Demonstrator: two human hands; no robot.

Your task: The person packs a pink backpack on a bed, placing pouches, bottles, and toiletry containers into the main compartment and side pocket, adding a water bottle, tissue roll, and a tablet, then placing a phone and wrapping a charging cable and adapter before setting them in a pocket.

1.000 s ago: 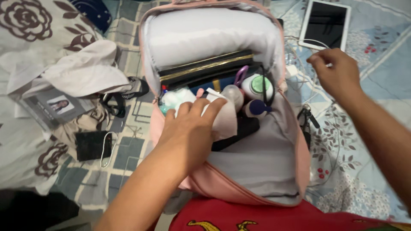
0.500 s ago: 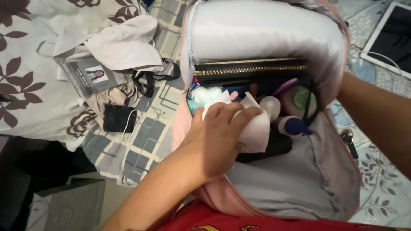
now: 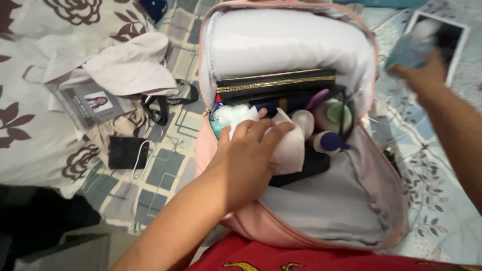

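Note:
An open pink backpack (image 3: 241, 221) lies on a patterned bedsheet in the head view. My left hand (image 3: 246, 155) reaches into it and grips a white cloth (image 3: 292, 148) over the packed items. Beside the cloth are a white bottle with a green cap (image 3: 337, 114), a blue-capped bottle (image 3: 329, 142) and a black pouch with gold zips (image 3: 276, 83). My right hand (image 3: 427, 75) is out to the upper right, blurred, holding a pale blue flat object (image 3: 409, 50) in front of a tablet (image 3: 449, 35).
Left of the backpack lie a white garment (image 3: 125, 65), a grey folder with a photo card (image 3: 93, 103), a black strap and a black wallet (image 3: 125, 152). Red fabric (image 3: 281, 256) shows at the bottom edge. A dark floor lies beyond the bed's left edge.
My left hand has stayed in the backpack on the white cloth. My right hand has gone out to the tablet and now lifts a pale blue object. The view has shifted.

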